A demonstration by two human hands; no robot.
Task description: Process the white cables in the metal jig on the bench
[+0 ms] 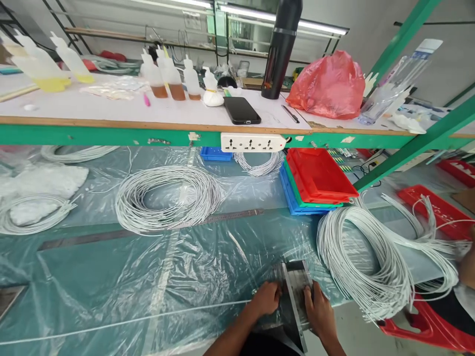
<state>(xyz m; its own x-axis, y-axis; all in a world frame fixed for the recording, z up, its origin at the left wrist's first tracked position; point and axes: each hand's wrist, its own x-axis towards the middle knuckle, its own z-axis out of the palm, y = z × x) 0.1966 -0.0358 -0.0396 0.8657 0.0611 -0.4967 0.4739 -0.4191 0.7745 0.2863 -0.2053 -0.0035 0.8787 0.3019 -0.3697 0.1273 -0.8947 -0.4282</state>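
At the bench's front edge stands a metal fixture (296,296) with a raised upright plate along it. My left hand (266,298) is on its left side, fingers curled closed. A single white cable (159,314) runs across the bench from the left and goes into this hand. On the fixture's right side, my right hand (319,309) is closed, thumb and fingers together against the metal. What its fingers hold, if anything, is hidden.
A large cable coil (168,198) lies left of centre, over a steel ruler (237,216). Another coil (365,262) hangs over the right edge. Stacked trays (319,173) stand behind the fixture. A shelf above carries squeeze bottles, a phone (242,110) and a black flask (280,52). Part of another person shows far right.
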